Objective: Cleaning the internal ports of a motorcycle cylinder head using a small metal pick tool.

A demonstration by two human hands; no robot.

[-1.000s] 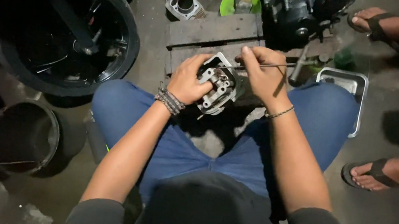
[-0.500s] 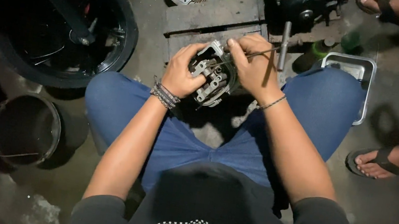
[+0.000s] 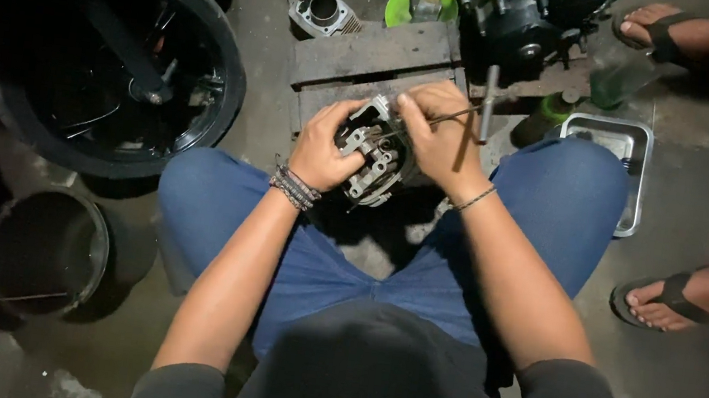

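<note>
A person sits on the floor, knees apart. The left hand (image 3: 322,147) grips a grey metal engine cylinder head (image 3: 372,151) held between the knees, at 12 o'clock from the lap. The right hand (image 3: 436,137) is closed around a thin T-handle tool (image 3: 461,115) — its shaft lies nearly level, tip toward 9 o'clock, crossbar at 3 o'clock. A wooden plank (image 3: 373,56) lies just beyond — a tyre (image 3: 116,72) sits at 10 o'clock.

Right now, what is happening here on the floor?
A person sits on the floor with a metal engine part held between the knees. The left hand grips its side, and the right hand works a thin T-handle tool into it. A wheel with its tyre lies to the left, a steel tray to the right, and another person's sandalled feet are nearby.
</note>
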